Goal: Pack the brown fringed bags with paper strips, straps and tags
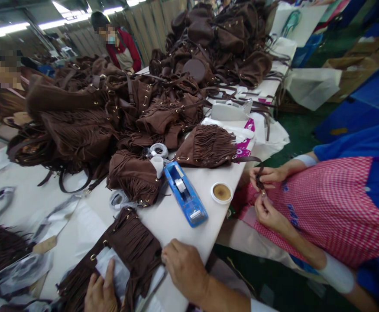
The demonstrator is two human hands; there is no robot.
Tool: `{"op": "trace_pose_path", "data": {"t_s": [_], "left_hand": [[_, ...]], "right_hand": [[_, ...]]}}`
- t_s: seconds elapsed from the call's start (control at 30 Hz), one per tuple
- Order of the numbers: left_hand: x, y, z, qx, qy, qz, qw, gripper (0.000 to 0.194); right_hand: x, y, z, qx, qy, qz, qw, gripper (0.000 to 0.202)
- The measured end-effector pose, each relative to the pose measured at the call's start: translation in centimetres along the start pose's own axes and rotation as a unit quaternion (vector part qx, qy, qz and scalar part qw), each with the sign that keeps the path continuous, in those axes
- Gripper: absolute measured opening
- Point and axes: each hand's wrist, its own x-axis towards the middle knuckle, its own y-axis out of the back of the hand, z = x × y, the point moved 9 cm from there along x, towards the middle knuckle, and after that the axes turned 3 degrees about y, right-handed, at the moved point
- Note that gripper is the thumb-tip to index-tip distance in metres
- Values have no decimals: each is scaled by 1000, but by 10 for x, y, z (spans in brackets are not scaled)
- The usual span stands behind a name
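A dark brown fringed bag with gold eyelets lies at the near edge of the white table. A crinkled, clear-looking plastic piece rests on it. My left hand lies over the bag's lower part, fingers extended against the plastic; its thumb is out of sight. At the bag's right side, my right hand is closed, with thumb and fingers pinching the bag's edge. Just beyond is a blue tape dispenser. A round white tub with a brown inside stands to its right.
Fringed brown bags are heaped across the table, with plastic-wrapped straps among them. On the right, a co-worker in a checked apron handles a strap at the table edge. Another person stands behind the heap.
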Motion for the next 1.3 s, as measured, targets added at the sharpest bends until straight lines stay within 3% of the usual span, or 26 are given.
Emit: {"op": "trace_pose_path", "data": {"t_s": [0.07, 0.2, 0.37, 0.67, 0.73, 0.87, 0.97, 1.03, 1.2, 1.3], "left_hand": [[0, 2, 2, 0, -12, 15, 1000, 75], [1, 5, 5, -11, -18, 47, 999, 77], [2, 11, 10, -31, 2, 29, 999, 75], [2, 16, 12, -46, 22, 25, 998, 73], [2, 16, 13, -40, 22, 27, 999, 73], [2, 17, 14, -29, 20, 32, 999, 73], [2, 18, 16, -28, 13, 38, 999, 72], [2, 17, 15, -27, 18, 32, 999, 72], [1, 13, 12, -47, 38, 18, 998, 72], [0, 12, 11, -48, 46, 12, 998, 72]], "right_hand": [[13, 6, 7, -46, -38, -1, 998, 9], [27, 1, -3, -119, -9, 16, 993, 17], [23, -8, -9, -135, 27, 32, 990, 13], [23, -3, -8, -97, 85, -56, 990, 6], [25, 3, 0, -74, 30, -61, 995, 2], [31, 13, 14, 8, -129, -65, 989, 17], [41, 8, 8, 20, -164, -119, 979, 50], [49, 1, 9, 16, -174, -158, 972, 61], [50, -29, 36, 86, -240, -263, 931, 55], [46, -40, 46, 119, -267, -267, 918, 45]]}}
